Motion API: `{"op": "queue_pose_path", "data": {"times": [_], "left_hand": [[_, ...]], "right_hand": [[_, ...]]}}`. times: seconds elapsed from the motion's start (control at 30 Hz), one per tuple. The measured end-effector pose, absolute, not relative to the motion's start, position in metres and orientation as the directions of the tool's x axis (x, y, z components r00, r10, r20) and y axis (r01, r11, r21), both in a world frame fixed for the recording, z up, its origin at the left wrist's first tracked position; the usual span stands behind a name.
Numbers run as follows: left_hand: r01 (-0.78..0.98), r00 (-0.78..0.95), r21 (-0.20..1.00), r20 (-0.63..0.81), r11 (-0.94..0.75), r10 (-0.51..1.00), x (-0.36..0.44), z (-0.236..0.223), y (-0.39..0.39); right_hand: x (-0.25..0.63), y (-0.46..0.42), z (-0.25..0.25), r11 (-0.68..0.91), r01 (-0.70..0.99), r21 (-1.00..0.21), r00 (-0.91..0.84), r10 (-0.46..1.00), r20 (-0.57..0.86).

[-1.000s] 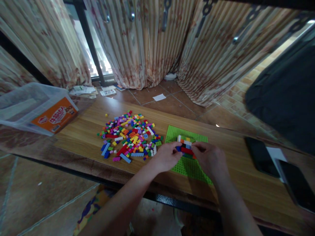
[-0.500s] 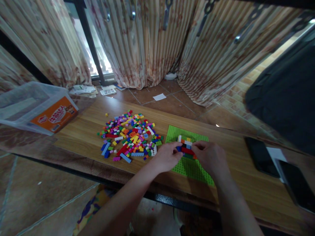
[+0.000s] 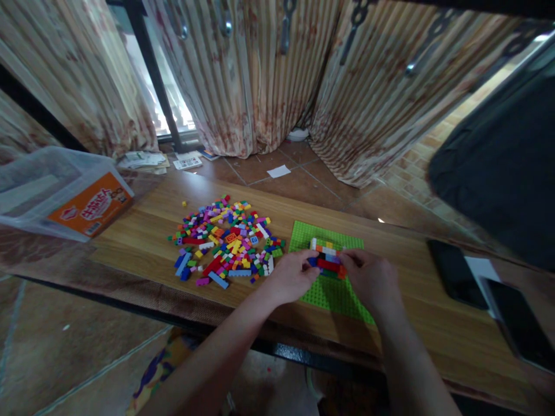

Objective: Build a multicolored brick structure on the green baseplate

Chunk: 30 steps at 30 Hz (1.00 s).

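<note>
A small build of toy bricks [image 3: 328, 265], in red, white, orange, black and blue, stands on the green baseplate [image 3: 310, 232]. My left hand [image 3: 289, 276] is closed at its left end, thumb and fingertips against the bricks. At the right end my right hand [image 3: 373, 280] pinches the build near an orange brick. Whether a loose brick lies between the right fingertips is hidden. Left of the baseplate spreads a pile of loose toy bricks [image 3: 234, 245] in many colours.
A clear plastic box [image 3: 65, 167] with an orange label stands at the table's left end. On the right lie two dark phones, one [image 3: 455, 273] farther back and one [image 3: 518, 320] nearer, with white paper [image 3: 481, 268] between them. Curtains [image 3: 260, 75] hang behind the wooden tabletop [image 3: 411, 260].
My right fingers have shifted slightly at the build's right end, and more of the orange brick shows. The left hand keeps its hold. The whole view has drifted a little.
</note>
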<state>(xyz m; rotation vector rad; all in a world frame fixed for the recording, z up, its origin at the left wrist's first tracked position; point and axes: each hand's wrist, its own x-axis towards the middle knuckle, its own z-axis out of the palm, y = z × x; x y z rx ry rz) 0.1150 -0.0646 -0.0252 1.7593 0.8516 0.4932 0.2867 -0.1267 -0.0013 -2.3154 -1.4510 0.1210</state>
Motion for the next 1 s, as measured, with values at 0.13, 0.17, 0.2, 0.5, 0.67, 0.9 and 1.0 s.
{"op": "queue_pose_path", "data": {"times": [0.13,0.17,0.2,0.5,0.67,0.9,1.0], "left_hand": [[0.312,0.645,0.938,-0.092,-0.152,0.759,0.115,-0.025,-0.065],[0.311,0.642,0.939,-0.094,-0.146,0.761,0.114,-0.024,-0.065],[0.310,0.643,0.940,-0.095,-0.144,0.760,0.114,-0.024,-0.066],[0.304,0.648,0.945,-0.111,-0.123,0.754,0.115,-0.024,-0.065],[0.303,0.633,0.946,-0.110,-0.114,0.766,0.115,-0.022,-0.066],[0.299,0.616,0.951,-0.130,-0.078,0.777,0.116,-0.023,-0.068],[0.287,0.609,0.955,-0.118,-0.079,0.784,0.117,-0.027,-0.067]], "right_hand": [[0.288,-0.127,-0.004,-0.405,0.790,-0.460,0.509,0.851,0.125],[0.287,-0.127,-0.004,-0.403,0.778,-0.481,0.515,0.849,0.122],[0.287,-0.126,-0.005,-0.400,0.768,-0.500,0.518,0.847,0.118],[0.287,-0.123,-0.009,-0.413,0.692,-0.592,0.546,0.836,0.055],[0.280,-0.120,-0.004,-0.415,0.747,-0.519,0.519,0.852,0.064],[0.276,-0.116,0.000,-0.415,0.785,-0.460,0.497,0.866,0.066],[0.276,-0.114,0.000,-0.419,0.780,-0.466,0.499,0.865,0.057]]}}
